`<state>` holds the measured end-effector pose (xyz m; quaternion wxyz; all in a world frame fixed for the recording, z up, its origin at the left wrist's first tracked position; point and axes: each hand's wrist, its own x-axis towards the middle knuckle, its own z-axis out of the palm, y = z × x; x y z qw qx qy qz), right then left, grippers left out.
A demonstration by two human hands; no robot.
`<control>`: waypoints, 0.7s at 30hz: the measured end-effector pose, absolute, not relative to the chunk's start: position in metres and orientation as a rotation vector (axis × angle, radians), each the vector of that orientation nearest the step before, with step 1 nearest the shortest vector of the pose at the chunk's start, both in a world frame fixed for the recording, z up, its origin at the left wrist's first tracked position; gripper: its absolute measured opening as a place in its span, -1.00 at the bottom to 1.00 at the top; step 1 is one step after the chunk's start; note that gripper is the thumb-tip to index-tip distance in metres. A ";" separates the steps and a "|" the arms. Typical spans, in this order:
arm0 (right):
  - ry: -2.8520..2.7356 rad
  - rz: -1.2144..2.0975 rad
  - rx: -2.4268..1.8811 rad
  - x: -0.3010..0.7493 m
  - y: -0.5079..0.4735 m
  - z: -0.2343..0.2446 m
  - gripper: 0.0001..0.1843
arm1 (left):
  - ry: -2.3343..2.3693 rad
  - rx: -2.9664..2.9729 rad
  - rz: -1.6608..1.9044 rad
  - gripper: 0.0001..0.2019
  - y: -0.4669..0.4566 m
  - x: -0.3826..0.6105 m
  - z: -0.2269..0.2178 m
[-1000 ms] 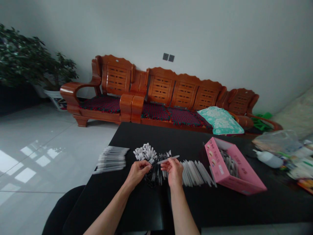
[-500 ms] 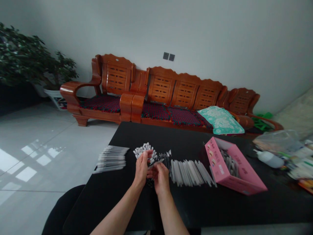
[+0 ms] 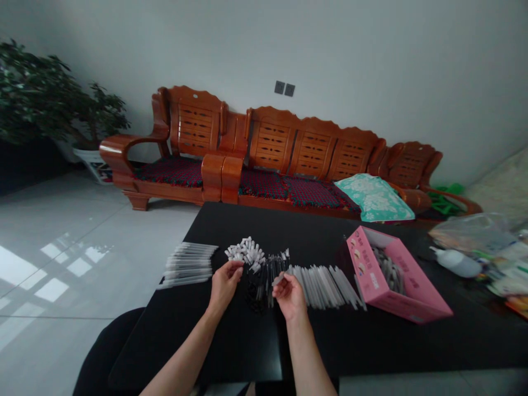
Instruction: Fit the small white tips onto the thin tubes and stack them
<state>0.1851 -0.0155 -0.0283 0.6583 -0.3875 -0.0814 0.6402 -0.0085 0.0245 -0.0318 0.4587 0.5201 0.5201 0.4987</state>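
On a black table [image 3: 231, 341] my left hand [image 3: 223, 282] hovers at the near edge of a heap of small white caps [image 3: 246, 253], fingers curled and pinched; what they hold is too small to name. My right hand [image 3: 290, 292] is closed on a thin pale pen part [image 3: 278, 280], beside a bunch of dark refills [image 3: 267, 275]. A fan of white pen barrels [image 3: 324, 278] lies just right of that hand. A tidy row of finished white pens [image 3: 187, 264] rests at the table's left edge.
An open pink box [image 3: 406, 286] holding more pen parts stands on the right. Beyond it lie a white bottle [image 3: 456, 262] and plastic bags. A carved wooden sofa [image 3: 264, 159] and a potted plant [image 3: 49, 104] stand behind the table on a tiled floor.
My hands came together over the dark refills half a second ago and have now drawn apart, the left toward the caps and the right toward the barrels.
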 end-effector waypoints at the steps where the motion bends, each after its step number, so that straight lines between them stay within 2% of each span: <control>1: -0.200 1.443 -0.870 0.186 -0.017 -0.031 -0.91 | 1.318 1.333 1.186 -0.70 0.024 -0.009 -0.036; 6: -0.247 1.428 -0.861 0.184 -0.020 -0.040 -0.89 | 1.436 1.663 1.023 -0.84 0.016 -0.005 -0.039; 13: -0.202 1.434 -0.836 0.184 -0.020 -0.043 -0.88 | 1.554 1.967 0.933 -0.76 0.026 0.003 -0.038; 21: -0.163 1.433 -0.825 0.185 -0.019 -0.045 -0.89 | 1.698 2.095 0.594 -0.86 0.036 0.011 -0.029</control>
